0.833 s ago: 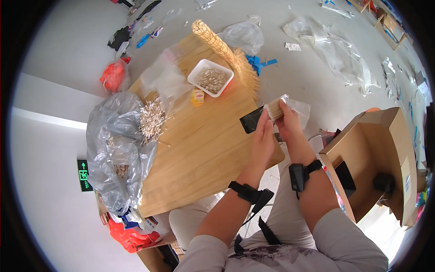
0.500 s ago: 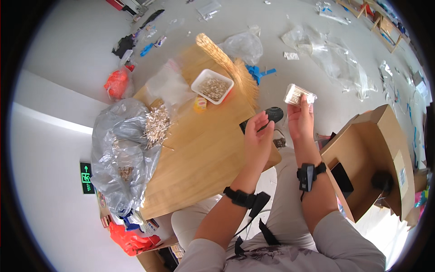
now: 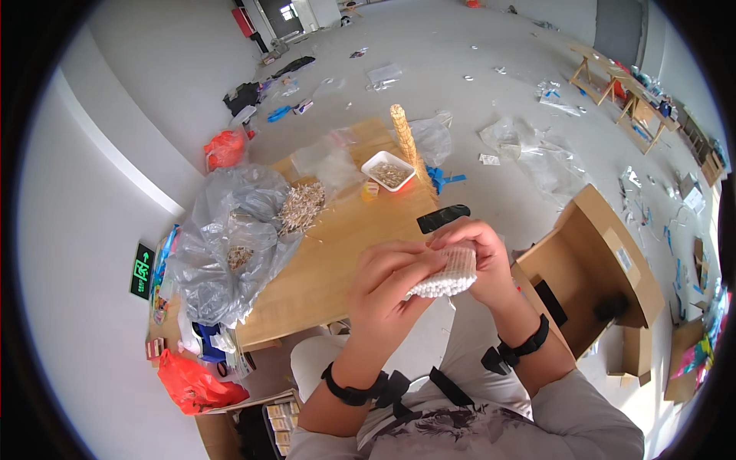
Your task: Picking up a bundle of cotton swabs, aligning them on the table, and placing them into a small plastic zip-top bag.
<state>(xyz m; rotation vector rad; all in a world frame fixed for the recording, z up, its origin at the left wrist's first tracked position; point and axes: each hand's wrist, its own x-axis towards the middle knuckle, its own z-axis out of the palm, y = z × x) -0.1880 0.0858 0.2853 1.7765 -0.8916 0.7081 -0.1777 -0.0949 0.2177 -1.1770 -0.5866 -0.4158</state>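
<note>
Close in front of me, over the table's near right corner, both hands hold a clear-wrapped pack of cotton swabs (image 3: 451, 277). The white cotton tips show at the end facing me. My left hand (image 3: 389, 287) grips the pack from the left, thumb along its side. Curled over its top and right side is my right hand (image 3: 484, 257). Some fingertips are hidden behind the pack. Beyond the hands, a white tray (image 3: 368, 162) of loose swabs stands on the wooden table (image 3: 345, 261). A heap of loose cotton swabs (image 3: 303, 207) lies farther left.
A grey plastic bag (image 3: 207, 261) covers the table's left end. A straw brush (image 3: 403, 134) and a small yellow packet (image 3: 369, 191) are near the tray. A black object (image 3: 443, 218) lies at the far right edge. An open cardboard box (image 3: 590, 268) stands to the right.
The swab pack has come nearer and lower, its tips turned toward me. My left hand, apart before, now grips it too. The view has tilted up, showing more floor.
</note>
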